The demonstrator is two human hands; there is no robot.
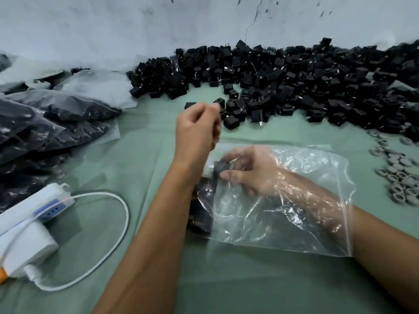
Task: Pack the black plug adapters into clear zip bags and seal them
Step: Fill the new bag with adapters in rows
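The right hand (251,171) is inside a clear zip bag (294,200) that lies flat on the green-covered desk (158,155), the forearm passing in through the bag's mouth at the right. Its thumb and fingers pinch a black plug adapter (221,167) near the bag's closed left end. Just below that adapter, along the same end of the bag, sit more black adapters (203,207) already packed in a row (blurred through the plastic, so their number cannot be told).

The left hand (197,130) hovers above the desk, up and to the left of the bag, its fingers curled loosely; whether they hold anything cannot be told. It is clear of the bag, with the left forearm crossing in front of the packed row.

Beyond both hands, a large heap of loose black adapters (294,82) stretches along the white wall (113,26), its nearest strays lying just past the left hand's fingertips. At the left of the desk lie filled bags of dark items (45,123), stacked and overlapping. In front of them sits a white power strip (49,202) with a looping white cable (113,234). At the right edge is a cluster of small grey rings (399,175).
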